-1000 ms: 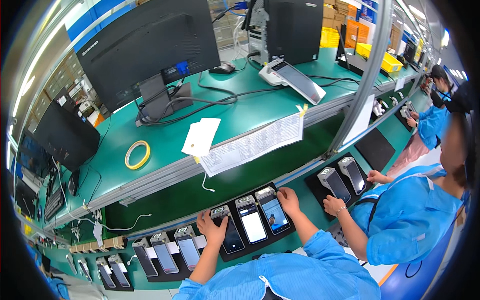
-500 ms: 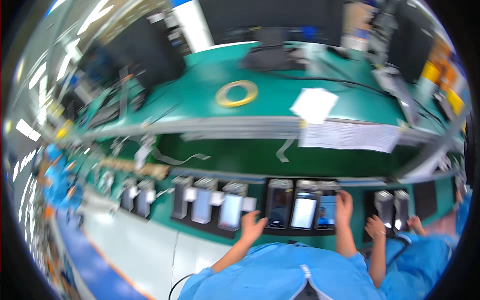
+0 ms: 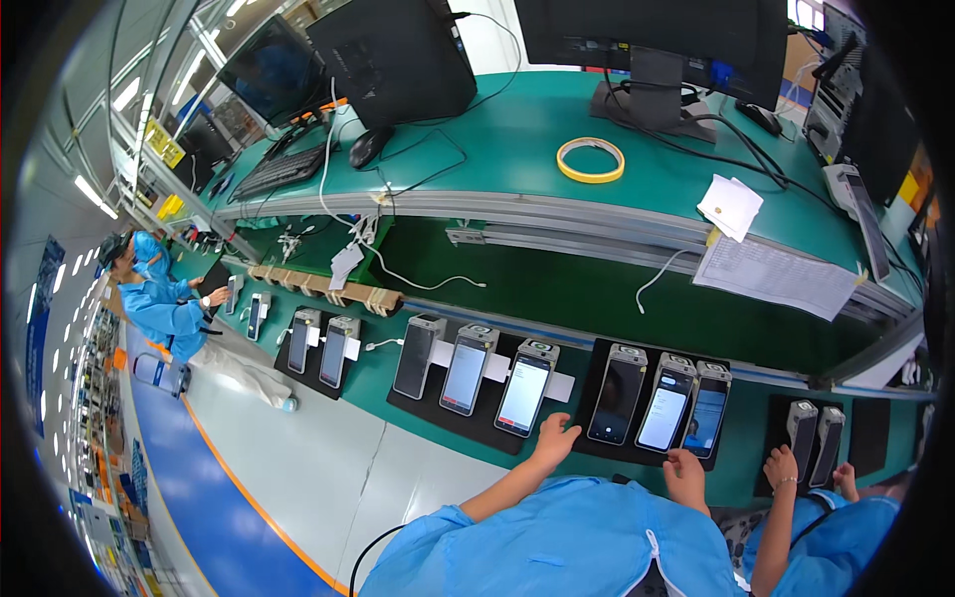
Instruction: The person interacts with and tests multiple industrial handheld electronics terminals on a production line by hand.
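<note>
My left hand (image 3: 554, 440) is open, its fingers apart and holding nothing. It is over the bench edge, between a lit handheld terminal (image 3: 523, 394) and a dark-screened terminal (image 3: 616, 400). Loosely curled, my right hand (image 3: 684, 473) is just below a bright-screened terminal (image 3: 663, 410), and nothing shows in its fingers. At that one's right side leans another terminal (image 3: 705, 416) with a bluish, reflecting screen. These three lie on a black mat (image 3: 580, 438). On the mat to the left are a pale-screened terminal (image 3: 465, 376) and a dark one (image 3: 414, 358).
A co-worker's hand (image 3: 782, 466) is close on the right, beside two more terminals (image 3: 802, 428). Another person in blue (image 3: 164, 303) works at the far left. Above the bench runs a green shelf (image 3: 497, 149) with monitors, cables and a yellow tape roll (image 3: 591, 177). A white cable (image 3: 657, 282) hangs below.
The view has swung left, so the bench appears further right. My right hand has drawn back from the rightmost terminal's side toward me. My left hand stays beside the gap between mats.
</note>
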`<action>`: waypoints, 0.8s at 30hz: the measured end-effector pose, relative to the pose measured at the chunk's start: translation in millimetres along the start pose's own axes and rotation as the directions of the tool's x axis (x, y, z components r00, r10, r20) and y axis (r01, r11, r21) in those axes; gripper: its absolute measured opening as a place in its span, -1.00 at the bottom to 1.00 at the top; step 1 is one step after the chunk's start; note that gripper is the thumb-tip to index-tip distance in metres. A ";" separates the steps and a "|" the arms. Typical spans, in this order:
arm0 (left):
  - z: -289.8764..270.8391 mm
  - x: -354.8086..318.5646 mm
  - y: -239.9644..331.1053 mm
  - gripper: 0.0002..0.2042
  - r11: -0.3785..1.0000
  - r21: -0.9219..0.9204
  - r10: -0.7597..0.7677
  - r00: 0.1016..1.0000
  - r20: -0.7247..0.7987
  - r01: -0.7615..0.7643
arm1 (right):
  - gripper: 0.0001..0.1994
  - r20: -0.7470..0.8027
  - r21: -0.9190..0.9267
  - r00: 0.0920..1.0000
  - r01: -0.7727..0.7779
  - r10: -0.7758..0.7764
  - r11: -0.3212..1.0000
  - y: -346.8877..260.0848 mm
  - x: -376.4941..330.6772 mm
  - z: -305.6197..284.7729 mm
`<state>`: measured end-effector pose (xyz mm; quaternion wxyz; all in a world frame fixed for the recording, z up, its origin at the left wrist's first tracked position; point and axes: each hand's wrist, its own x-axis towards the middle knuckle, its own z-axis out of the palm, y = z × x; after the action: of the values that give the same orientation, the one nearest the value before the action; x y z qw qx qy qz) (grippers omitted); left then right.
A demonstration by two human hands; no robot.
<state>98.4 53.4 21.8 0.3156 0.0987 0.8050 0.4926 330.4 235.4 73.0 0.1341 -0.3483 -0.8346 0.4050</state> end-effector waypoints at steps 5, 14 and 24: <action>-26.2 -3.9 1.1 -0.53 0.994 -0.111 -0.002 0.991 0.135 0.017 | -0.77 -0.017 0.195 0.998 -0.051 0.055 0.979 -30.7 14.0 25.8; -66.8 3.5 -4.3 -0.58 0.992 0.015 -0.122 0.886 0.447 0.129 | -0.78 -0.426 0.317 0.863 -0.141 0.274 0.938 -9.0 17.0 54.0; -39.0 24.8 5.5 -0.44 0.992 0.112 -0.016 0.802 0.597 -0.064 | -0.63 -0.463 0.259 0.794 -0.303 0.393 0.917 -10.6 -26.4 80.3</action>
<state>54.6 39.3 28.6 0.5395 0.2787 0.6930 0.3884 303.7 165.8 31.6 0.3008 -0.5772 -0.6531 0.3872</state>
